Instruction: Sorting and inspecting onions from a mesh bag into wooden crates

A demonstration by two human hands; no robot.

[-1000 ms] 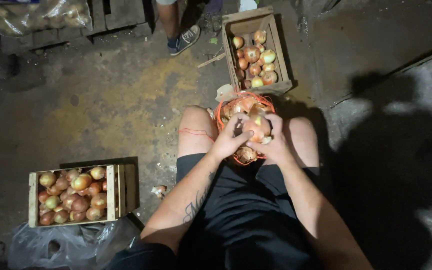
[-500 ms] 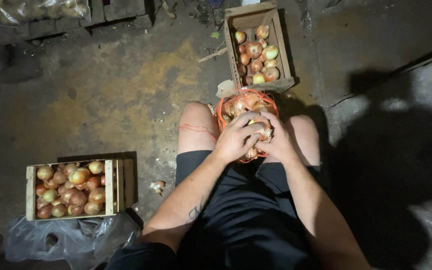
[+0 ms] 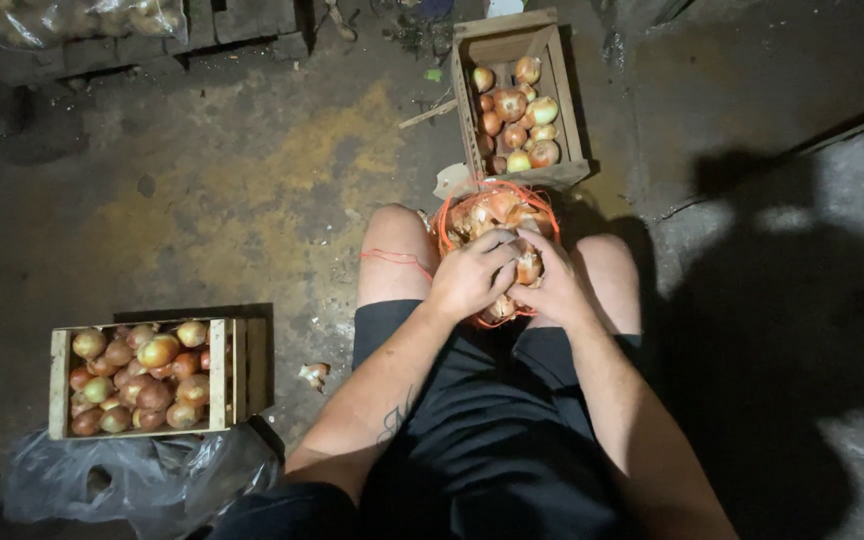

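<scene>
Item: onion point(image 3: 527, 266), held over the orange net sack point(image 3: 497, 205) between the seated person's knees, left hand point(image 3: 470, 277) and right hand point(image 3: 549, 290) both curled around it, apparently stripping loose skin; best gripped firmly, peeled in short pulls.

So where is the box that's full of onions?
In the head view, the fuller wooden crate sits on the floor at the lower left, beside the person's left leg, with a crumpled plastic bag just below it.
</scene>
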